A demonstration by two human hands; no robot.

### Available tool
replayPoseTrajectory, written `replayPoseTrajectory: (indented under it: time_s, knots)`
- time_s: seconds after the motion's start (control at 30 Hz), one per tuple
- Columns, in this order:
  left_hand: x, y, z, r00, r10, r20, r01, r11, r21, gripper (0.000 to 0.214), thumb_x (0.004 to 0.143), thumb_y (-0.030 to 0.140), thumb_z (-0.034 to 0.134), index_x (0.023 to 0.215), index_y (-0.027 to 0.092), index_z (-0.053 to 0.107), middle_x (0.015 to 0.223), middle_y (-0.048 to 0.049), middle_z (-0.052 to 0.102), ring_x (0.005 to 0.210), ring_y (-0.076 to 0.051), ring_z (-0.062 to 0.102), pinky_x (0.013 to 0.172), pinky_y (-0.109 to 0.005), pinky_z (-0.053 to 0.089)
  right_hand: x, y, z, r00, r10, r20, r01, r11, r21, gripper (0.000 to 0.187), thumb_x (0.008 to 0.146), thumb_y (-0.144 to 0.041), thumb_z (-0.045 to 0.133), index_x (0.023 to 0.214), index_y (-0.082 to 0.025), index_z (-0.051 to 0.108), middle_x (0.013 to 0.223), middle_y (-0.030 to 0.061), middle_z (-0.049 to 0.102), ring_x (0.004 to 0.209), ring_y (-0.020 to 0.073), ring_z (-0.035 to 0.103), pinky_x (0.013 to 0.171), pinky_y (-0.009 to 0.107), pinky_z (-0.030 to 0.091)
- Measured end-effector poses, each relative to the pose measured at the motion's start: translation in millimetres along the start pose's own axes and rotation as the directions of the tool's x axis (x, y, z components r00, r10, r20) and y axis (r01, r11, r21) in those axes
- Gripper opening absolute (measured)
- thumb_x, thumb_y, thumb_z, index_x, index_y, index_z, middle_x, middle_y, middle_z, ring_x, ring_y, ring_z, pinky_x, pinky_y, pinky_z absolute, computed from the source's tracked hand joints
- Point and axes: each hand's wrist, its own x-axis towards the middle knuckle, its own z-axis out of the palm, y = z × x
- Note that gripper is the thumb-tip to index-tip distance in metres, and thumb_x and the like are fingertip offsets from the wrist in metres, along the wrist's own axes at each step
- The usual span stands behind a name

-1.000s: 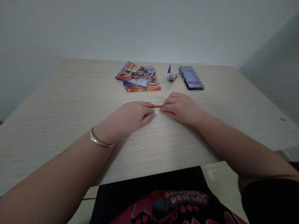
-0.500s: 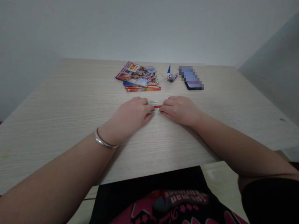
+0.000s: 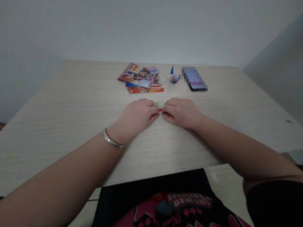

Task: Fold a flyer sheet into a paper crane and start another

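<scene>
Between my two hands lies a small piece of folded paper (image 3: pixel 160 105), whitish with a red stripe, low on the tabletop. My left hand (image 3: pixel 141 113) has its fingers closed on the paper's left side, and a silver bangle circles that wrist. From the other side my right hand (image 3: pixel 181 112) pinches the right part, its thumb and fingertips close to those of the left. Most of the paper is covered by my fingers, so its full shape is hidden.
Beyond my hands a stack of colourful printed leaflets (image 3: pixel 142 77) lies on the pale wooden table (image 3: pixel 71 104). Right of it stands a small folded paper figure (image 3: pixel 174 78) with a blue point. A phone (image 3: pixel 194 79), blurred out, rests beside that. A wall rises behind the table.
My left hand has moved slightly right, closer to my right hand. Less of the paper and its red stripe shows between them.
</scene>
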Motion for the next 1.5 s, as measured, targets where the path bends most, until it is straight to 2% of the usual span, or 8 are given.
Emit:
replayPoseTrajectory:
  time_s: [0.23,0.47,0.6,0.73,1.0,1.13,1.3,1.5]
  knots:
    - [0,1,0.5,1.000,-0.009,0.007,0.009,1.000,-0.018,0.030,0.103,0.025,0.053,0.099,0.011,0.079,0.096,-0.0116,0.076,0.092,-0.027,0.070,0.084,-0.040,0.054,-3,3,5,0.998,-0.025,-0.053,0.028,0.998,0.054,0.029,0.101,-0.034,0.057,0.108,-0.019,0.081,0.107,0.0082,0.080,0.100,0.0249,0.069,0.074,0.035,0.042]
    - [2,1,-0.5,0.999,-0.037,-0.013,0.036,0.996,-0.079,0.031,0.101,0.024,0.051,0.100,0.011,0.079,0.096,-0.0130,0.076,0.091,-0.027,0.069,0.085,-0.040,0.054,4,-2,2,0.999,0.050,0.011,-0.051,0.997,0.063,0.031,0.102,-0.030,0.053,0.105,-0.017,0.081,0.107,0.0114,0.079,0.098,0.0247,0.068,0.073,0.035,0.042]
    - [2,3,-2.4,0.998,-0.051,-0.021,0.048,0.990,-0.135,0.031,0.100,0.026,0.053,0.090,0.013,0.079,0.086,-0.0109,0.073,0.085,-0.025,0.066,0.083,-0.039,0.052,6,-3,2,0.998,0.058,0.012,-0.060,0.986,0.154,0.026,0.098,-0.025,0.055,0.100,-0.016,0.080,0.103,0.0121,0.078,0.099,0.0242,0.066,0.079,0.034,0.045]
    - [2,2,-3.2,0.996,-0.093,0.009,0.093,0.972,-0.218,0.029,0.100,0.027,0.055,0.088,0.014,0.078,0.089,-0.0103,0.074,0.086,-0.023,0.066,0.082,-0.037,0.050,4,1,6,0.997,0.072,-0.015,-0.066,0.967,0.246,0.022,0.097,-0.024,0.057,0.097,-0.016,0.078,0.099,0.0108,0.078,0.098,0.0231,0.065,0.084,0.033,0.046]
    - [3,0,-3.4,0.966,-0.257,0.040,0.255,0.908,-0.332,0.020,0.095,0.030,0.064,0.091,0.016,0.078,0.084,-0.0054,0.073,0.072,-0.018,0.060,0.065,-0.031,0.040,5,4,8,0.985,0.173,-0.005,-0.163,0.940,0.300,0.020,0.097,-0.026,0.062,0.095,-0.017,0.080,0.092,0.0090,0.078,0.089,0.0208,0.065,0.081,0.033,0.044]
    - [3,1,-2.6,0.961,-0.275,0.024,0.266,0.901,-0.343,0.019,0.094,0.031,0.065,0.091,0.017,0.077,0.084,-0.0044,0.071,0.071,-0.017,0.059,0.064,-0.030,0.040,9,1,6,0.977,0.209,0.036,-0.210,0.934,0.289,0.018,0.097,-0.025,0.063,0.094,-0.017,0.079,0.090,0.0083,0.077,0.085,0.0199,0.064,0.078,0.032,0.043]
    - [5,0,-0.1,0.960,-0.279,0.017,0.270,0.910,-0.315,0.018,0.095,0.031,0.066,0.092,0.017,0.077,0.084,-0.0047,0.069,0.072,-0.018,0.058,0.067,-0.031,0.042,8,3,6,0.963,0.268,0.043,-0.262,0.878,0.399,0.012,0.095,-0.023,0.067,0.098,-0.018,0.077,0.088,0.0050,0.077,0.079,0.0166,0.064,0.073,0.029,0.042]
    - [5,-2,3.7,0.964,-0.266,0.011,0.253,0.905,-0.341,0.017,0.095,0.029,0.065,0.091,0.017,0.077,0.084,-0.0043,0.068,0.073,-0.018,0.059,0.068,-0.031,0.042,3,6,6,0.957,0.287,0.031,-0.263,0.825,0.499,0.010,0.089,-0.030,0.073,0.088,-0.020,0.076,0.081,0.0017,0.076,0.073,0.0143,0.062,0.066,0.027,0.039]
